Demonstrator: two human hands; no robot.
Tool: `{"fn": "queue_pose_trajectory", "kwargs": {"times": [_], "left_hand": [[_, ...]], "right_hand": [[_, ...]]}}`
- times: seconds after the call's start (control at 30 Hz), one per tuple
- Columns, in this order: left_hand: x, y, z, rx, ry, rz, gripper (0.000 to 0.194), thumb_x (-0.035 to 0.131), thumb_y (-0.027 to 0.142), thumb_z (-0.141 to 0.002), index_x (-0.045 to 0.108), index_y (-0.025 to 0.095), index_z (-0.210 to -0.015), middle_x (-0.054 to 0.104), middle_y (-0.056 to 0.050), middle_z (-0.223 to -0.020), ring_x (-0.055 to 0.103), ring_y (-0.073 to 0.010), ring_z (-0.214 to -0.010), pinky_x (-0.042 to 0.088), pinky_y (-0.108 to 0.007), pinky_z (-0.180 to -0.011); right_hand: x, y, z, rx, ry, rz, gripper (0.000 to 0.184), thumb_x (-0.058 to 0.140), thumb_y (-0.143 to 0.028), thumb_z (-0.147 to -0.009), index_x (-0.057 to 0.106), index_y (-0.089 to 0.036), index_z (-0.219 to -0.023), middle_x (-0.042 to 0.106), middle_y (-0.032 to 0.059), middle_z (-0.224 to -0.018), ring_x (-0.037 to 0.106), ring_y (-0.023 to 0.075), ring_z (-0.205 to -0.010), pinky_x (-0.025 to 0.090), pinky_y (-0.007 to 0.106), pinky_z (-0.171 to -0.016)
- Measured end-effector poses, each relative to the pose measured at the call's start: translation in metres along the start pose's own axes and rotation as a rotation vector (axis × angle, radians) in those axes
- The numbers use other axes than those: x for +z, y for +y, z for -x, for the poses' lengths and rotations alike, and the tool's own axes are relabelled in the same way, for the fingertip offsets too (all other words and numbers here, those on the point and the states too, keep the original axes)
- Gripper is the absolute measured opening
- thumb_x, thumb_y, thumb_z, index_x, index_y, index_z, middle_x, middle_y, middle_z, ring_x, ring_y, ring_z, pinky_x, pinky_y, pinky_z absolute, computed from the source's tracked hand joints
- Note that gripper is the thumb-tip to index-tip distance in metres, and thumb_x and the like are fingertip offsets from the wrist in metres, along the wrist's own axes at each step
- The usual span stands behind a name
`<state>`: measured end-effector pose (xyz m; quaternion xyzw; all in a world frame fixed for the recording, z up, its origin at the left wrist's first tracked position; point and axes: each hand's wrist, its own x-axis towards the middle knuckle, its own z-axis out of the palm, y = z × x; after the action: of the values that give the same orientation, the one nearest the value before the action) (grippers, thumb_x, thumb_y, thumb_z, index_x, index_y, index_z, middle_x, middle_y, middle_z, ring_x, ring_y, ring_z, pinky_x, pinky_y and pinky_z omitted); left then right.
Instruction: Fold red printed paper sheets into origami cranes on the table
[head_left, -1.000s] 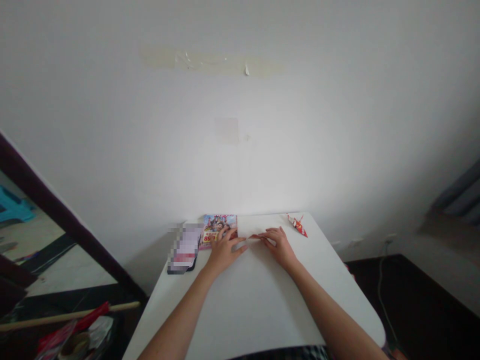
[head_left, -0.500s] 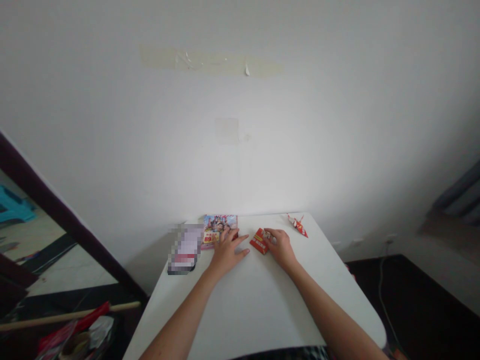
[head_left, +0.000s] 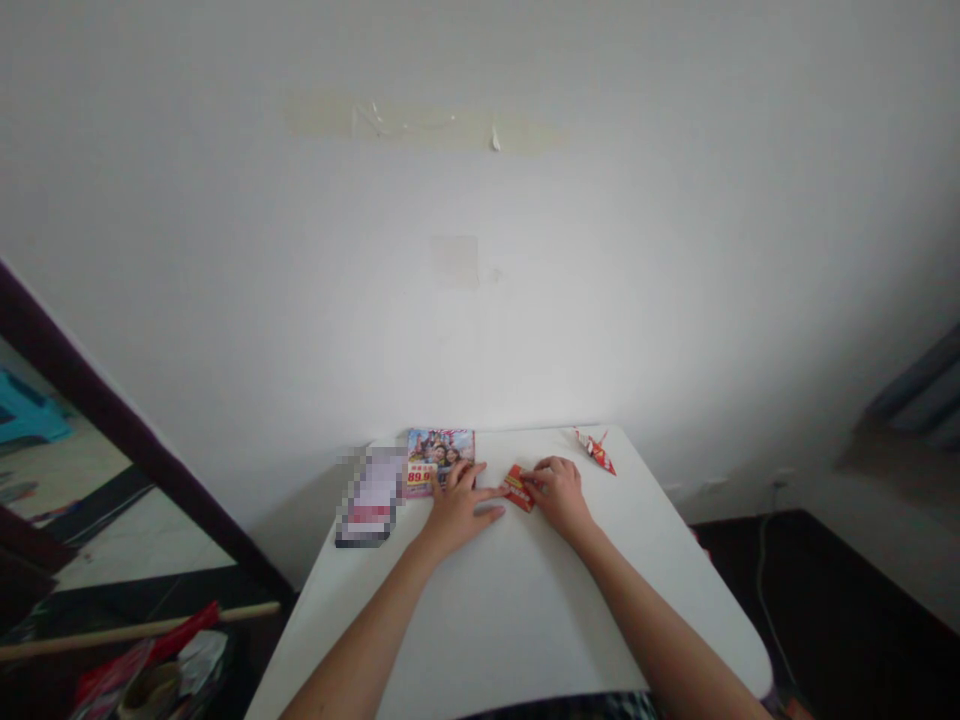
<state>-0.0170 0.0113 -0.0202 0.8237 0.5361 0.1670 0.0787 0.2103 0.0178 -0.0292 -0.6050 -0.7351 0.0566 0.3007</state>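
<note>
On the white table (head_left: 480, 620) a small piece of folded red paper (head_left: 517, 494) with yellow print lies between my hands. My right hand (head_left: 559, 495) has its thumb and index finger pinched on the paper's right part, the other fingers curled. Fingers spread, my left hand (head_left: 454, 515) rests flat, its index fingertip at the paper's left edge. Under that hand's far fingers is a colourful printed leaflet (head_left: 424, 452), partly covered. A red and white folded paper crane (head_left: 596, 452) sits at the table's far right corner.
A phone (head_left: 371, 495), blurred by pixels, lies at the table's left edge. The white wall (head_left: 480, 350) rises right behind the table. On the floor at left are a wooden stick (head_left: 247, 612) and red items; a cable (head_left: 763, 560) runs along the right.
My left hand has shifted slightly right, its index finger now reaching the red paper. The right hand's fingers have moved over the paper, and the paper has turned slightly.
</note>
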Motion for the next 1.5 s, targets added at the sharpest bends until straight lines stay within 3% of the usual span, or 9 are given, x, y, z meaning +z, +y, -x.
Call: {"fn": "queue_pose_trajectory", "kwargs": {"times": [0.23,0.47,0.97,1.1,1.3,1.5], "left_hand": [[-0.003,0.002,0.0,-0.055,0.02,-0.01,0.032,0.061,0.052,-0.089,0.067,0.053,-0.12,0.046,0.0,-0.154,0.028,-0.035,-0.146,0.008,-0.075,-0.114],[-0.006,0.016,0.002,-0.043,0.07,-0.029,0.037,0.062,0.049,-0.088,0.066,0.046,-0.125,0.048,-0.002,-0.154,0.03,-0.0362,-0.144,0.009,-0.075,-0.114],[0.001,0.016,-0.001,-0.104,0.08,-0.049,0.045,0.069,0.054,-0.082,0.064,0.05,-0.127,0.048,-0.004,-0.152,0.029,-0.0369,-0.143,0.011,-0.074,-0.114],[0.0,0.017,-0.001,-0.108,0.076,-0.051,0.049,0.069,0.059,-0.079,0.063,0.051,-0.127,0.048,-0.004,-0.152,0.03,-0.0378,-0.143,0.012,-0.074,-0.114],[-0.003,0.018,-0.001,-0.102,0.075,-0.045,0.048,0.068,0.062,-0.079,0.066,0.049,-0.125,0.048,-0.006,-0.151,0.031,-0.0382,-0.143,0.012,-0.073,-0.113],[-0.001,0.017,-0.001,-0.092,0.075,-0.043,0.048,0.068,0.061,-0.079,0.065,0.05,-0.126,0.048,-0.005,-0.151,0.03,-0.0379,-0.143,0.01,-0.072,-0.115]], "right_hand": [[-0.002,0.005,-0.002,0.006,-0.03,-0.017,0.024,0.068,-0.028,-0.089,0.076,-0.04,-0.108,0.063,0.0062,-0.116,0.051,0.0248,-0.115,0.037,0.042,-0.104],[0.0,0.007,0.0,-0.099,-0.008,-0.069,0.02,0.071,-0.03,-0.086,0.077,-0.037,-0.104,0.065,0.0058,-0.12,0.049,0.0275,-0.117,0.037,0.047,-0.105],[-0.001,0.006,-0.001,-0.203,-0.058,-0.104,0.025,0.07,-0.034,-0.087,0.075,-0.034,-0.111,0.07,0.0028,-0.121,0.054,0.0253,-0.117,0.037,0.045,-0.106],[-0.004,0.013,-0.004,-0.231,-0.075,-0.15,0.025,0.066,-0.026,-0.087,0.076,-0.033,-0.108,0.072,0.0027,-0.118,0.057,0.0237,-0.115,0.039,0.044,-0.105],[-0.012,0.024,-0.008,-0.249,-0.134,-0.261,0.049,0.051,-0.002,-0.073,0.078,-0.03,-0.103,0.074,0.0004,-0.116,0.059,0.0223,-0.117,0.044,0.042,-0.103],[-0.014,0.026,-0.009,-0.229,-0.14,-0.266,0.038,0.058,-0.009,-0.075,0.079,-0.031,-0.099,0.075,0.0014,-0.112,0.06,0.0238,-0.115,0.045,0.043,-0.103]]}}
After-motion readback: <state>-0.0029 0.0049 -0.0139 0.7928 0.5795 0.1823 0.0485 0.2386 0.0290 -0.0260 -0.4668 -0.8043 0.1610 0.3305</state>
